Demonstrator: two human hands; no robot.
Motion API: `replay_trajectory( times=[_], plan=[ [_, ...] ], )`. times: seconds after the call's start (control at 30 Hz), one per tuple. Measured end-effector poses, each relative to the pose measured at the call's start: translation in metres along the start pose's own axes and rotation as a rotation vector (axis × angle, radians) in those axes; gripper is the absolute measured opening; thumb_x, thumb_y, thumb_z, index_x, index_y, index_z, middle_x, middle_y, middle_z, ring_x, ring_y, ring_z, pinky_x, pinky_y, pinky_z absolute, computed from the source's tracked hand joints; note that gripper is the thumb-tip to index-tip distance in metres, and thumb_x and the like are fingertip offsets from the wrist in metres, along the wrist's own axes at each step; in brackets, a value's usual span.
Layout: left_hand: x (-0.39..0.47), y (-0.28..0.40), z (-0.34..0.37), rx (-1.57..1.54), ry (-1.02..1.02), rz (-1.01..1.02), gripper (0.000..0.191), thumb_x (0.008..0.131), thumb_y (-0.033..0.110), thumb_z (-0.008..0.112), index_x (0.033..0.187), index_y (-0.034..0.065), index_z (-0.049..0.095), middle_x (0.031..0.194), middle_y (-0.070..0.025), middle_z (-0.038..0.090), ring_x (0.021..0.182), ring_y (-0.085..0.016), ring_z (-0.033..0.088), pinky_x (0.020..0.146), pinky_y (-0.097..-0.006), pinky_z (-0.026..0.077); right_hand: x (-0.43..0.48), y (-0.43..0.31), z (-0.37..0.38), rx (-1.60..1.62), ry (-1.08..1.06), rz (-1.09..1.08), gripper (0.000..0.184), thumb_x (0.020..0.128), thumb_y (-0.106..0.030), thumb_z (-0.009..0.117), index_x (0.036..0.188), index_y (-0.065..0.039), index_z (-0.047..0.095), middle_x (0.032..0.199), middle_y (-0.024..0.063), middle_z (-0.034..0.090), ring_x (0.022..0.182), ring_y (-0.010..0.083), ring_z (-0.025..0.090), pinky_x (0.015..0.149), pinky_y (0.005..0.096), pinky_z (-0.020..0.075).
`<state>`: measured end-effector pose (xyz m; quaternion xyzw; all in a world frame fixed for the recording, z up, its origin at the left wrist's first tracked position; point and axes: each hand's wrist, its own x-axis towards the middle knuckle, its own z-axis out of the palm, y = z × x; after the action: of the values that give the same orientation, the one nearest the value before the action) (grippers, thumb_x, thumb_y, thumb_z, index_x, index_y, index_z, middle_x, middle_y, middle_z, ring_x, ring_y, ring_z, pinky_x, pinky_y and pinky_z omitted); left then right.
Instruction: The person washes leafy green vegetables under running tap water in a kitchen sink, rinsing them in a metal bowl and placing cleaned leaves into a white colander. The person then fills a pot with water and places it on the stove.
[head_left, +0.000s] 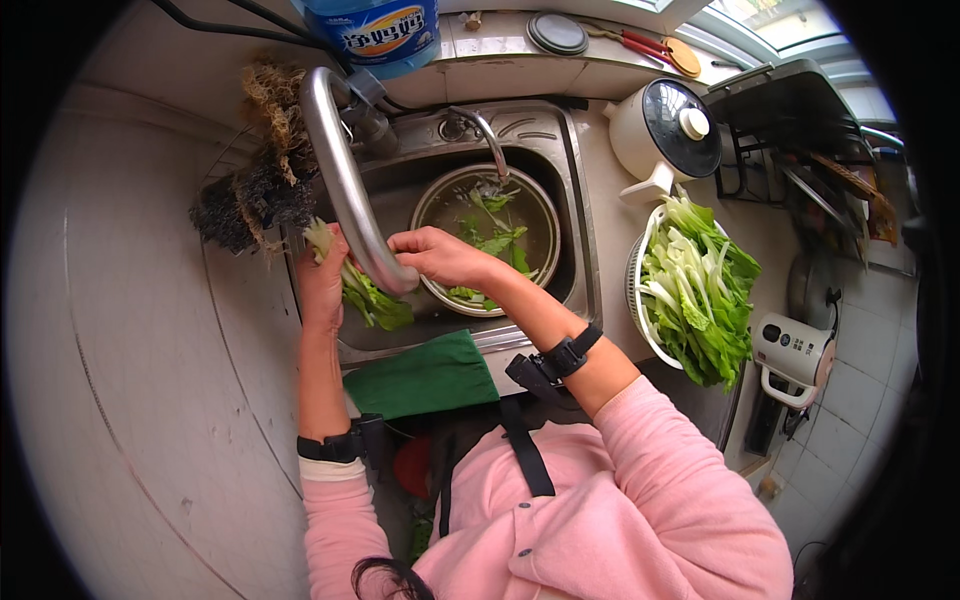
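My left hand (322, 289) grips the pale stalk end of a leafy green vegetable (375, 301), whose leaves hang down over the left part of the steel sink (465, 336). My right hand (439, 255) is just right of it, above the near-left rim of a round metal basin. Its fingertips are partly hidden behind a thick curved metal pipe (346, 176), so whether they hold anything is unclear. The metal basin (560, 225) stands in the sink with water and loose green leaves (499, 241) in it. A slim tap (491, 139) curves over the basin's far edge.
A white colander (638, 281) heaped with greens (697, 292) stands right of the sink, below a lidded white pot (664, 127). Dark, root-like material (270, 176) sits at the left. A green cloth (424, 379) drapes over the sink's front edge. A blue detergent bottle (382, 34) stands behind.
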<state>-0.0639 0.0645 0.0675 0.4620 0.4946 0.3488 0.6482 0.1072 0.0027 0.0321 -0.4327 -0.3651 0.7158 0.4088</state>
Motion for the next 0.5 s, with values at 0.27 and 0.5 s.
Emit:
replay_trajectory(
  times=[0.27,0.5],
  plan=[
    [-0.007,-0.019,0.018,0.106,-0.216,-0.034,0.015,0.088,0.02,0.066,0.09,0.0054,0.063,0.078,0.0013,0.06,0.067,-0.006,0.053,0.058,-0.0205,0.042,-0.007,0.0,-0.01,0.172,0.156,-0.026,0.017,0.083,-0.013,0.069,0.083,0.003,0.064,0.082,0.0069,0.068,0.073,0.0108,0.063,0.068,0.0257,0.0502],
    [-0.001,-0.016,0.022,0.401,-0.262,0.123,0.012,0.086,0.012,0.067,0.087,0.0003,0.066,0.077,0.0008,0.064,0.068,-0.005,0.056,0.061,-0.0228,0.045,-0.017,-0.002,-0.03,-0.69,0.307,-0.223,0.022,0.077,-0.022,0.072,0.082,-0.002,0.066,0.073,0.0072,0.065,0.069,0.0091,0.059,0.064,0.0263,0.047]
  ],
)
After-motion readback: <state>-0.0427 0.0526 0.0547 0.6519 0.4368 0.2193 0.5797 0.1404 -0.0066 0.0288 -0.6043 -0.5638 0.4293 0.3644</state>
